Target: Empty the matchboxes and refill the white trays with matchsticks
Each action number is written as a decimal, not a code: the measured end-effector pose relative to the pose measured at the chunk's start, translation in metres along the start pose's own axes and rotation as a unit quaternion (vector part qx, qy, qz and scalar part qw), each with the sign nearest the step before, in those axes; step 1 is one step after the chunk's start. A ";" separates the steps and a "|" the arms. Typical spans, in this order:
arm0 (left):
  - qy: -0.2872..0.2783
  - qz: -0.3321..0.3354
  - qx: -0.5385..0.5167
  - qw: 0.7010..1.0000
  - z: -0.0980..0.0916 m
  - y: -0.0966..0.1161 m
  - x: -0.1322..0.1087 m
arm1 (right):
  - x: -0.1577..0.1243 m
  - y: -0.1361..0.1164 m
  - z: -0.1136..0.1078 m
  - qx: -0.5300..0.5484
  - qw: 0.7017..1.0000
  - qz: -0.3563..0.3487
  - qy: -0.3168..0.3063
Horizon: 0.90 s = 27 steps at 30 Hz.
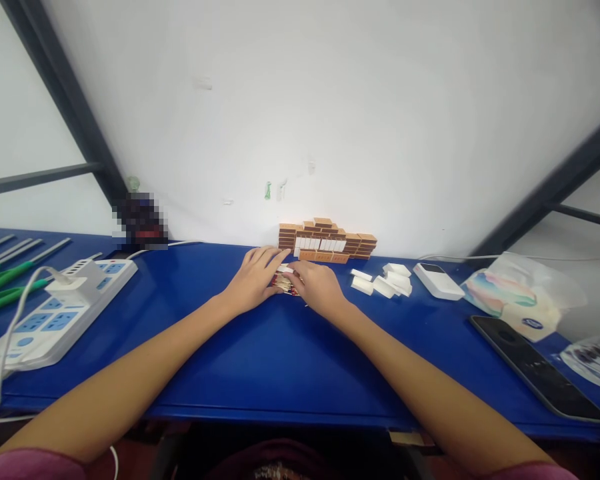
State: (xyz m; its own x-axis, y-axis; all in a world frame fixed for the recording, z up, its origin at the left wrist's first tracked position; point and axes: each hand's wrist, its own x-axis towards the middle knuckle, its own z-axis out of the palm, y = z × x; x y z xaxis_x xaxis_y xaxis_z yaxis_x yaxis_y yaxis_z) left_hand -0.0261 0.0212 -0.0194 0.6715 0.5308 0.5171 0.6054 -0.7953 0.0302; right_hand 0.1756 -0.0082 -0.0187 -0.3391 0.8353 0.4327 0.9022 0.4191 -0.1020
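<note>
A pile of matches (283,285), some with red heads, lies on the blue table between my hands. My left hand (253,279) curves around its left side, thumb against the matches and fingers reaching over the top. From the other side my right hand (321,285) closes around the pile, its fingers bent and partly hidden. A small white piece (283,268), perhaps a matchbox tray, shows between the fingers. Just behind my hands, brown matchboxes (325,255) are stacked against the wall, with a row of white trays (333,245) standing among them.
Several loose white trays (384,287) lie right of my right hand. Beyond them are a white device (439,280), a phone (535,367) and a tissue pack (530,313). At left sit a power strip (75,323) with cables and green-handled tools (5,290).
</note>
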 end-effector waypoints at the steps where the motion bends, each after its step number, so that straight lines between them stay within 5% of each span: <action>1: 0.000 0.001 0.001 1.000 0.000 0.000 0.000 | -0.001 -0.001 -0.001 -0.015 1.000 -0.004 -0.003; 13: 0.007 0.017 0.015 1.000 0.000 -0.003 0.000 | -0.001 0.007 -0.002 -0.106 0.993 -0.026 0.036; 27: 0.011 0.027 0.010 1.000 -0.003 -0.005 -0.001 | -0.009 0.036 -0.014 -0.061 0.993 0.021 0.101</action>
State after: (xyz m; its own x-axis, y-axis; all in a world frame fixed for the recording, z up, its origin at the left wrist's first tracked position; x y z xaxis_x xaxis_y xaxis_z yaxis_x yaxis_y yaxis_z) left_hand -0.0312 0.0235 -0.0177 0.6941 0.4810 0.5356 0.5771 -0.8165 -0.0146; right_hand 0.2148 -0.0060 -0.0140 -0.2521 0.7571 0.6026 0.9438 0.3298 -0.0196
